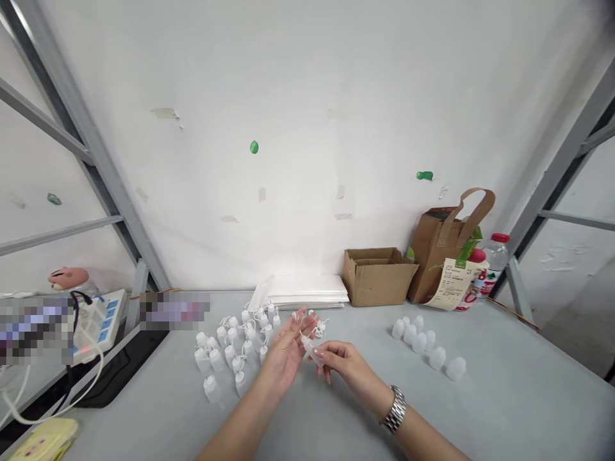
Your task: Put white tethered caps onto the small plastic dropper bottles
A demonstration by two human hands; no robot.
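Observation:
My right hand (pixel 336 362) pinches a small translucent squeeze bottle (pixel 312 349) between thumb and fingers, its narrow top slanting up to the left. Palm up beside it, my left hand (pixel 287 349) has its fingers stretched out and spread; the bottle's top is against or just in front of it, I cannot tell which. Left of that hand, several similar white bottles (pixel 210 387) stand in a group, with looped straps at their caps. A small white piece (pixel 320 328) lies behind my fingers, partly hidden. Several frosted pieces without straps (pixel 437 358) stand at the right.
Behind my hands lies a stack of white sheets or packets (pixel 307 291). An open cardboard box (pixel 379 282), a brown paper bag (pixel 432 256) and a bottle with a red cap (pixel 497 253) stand at the back right. A power strip (pixel 108 320) with cables is at the left.

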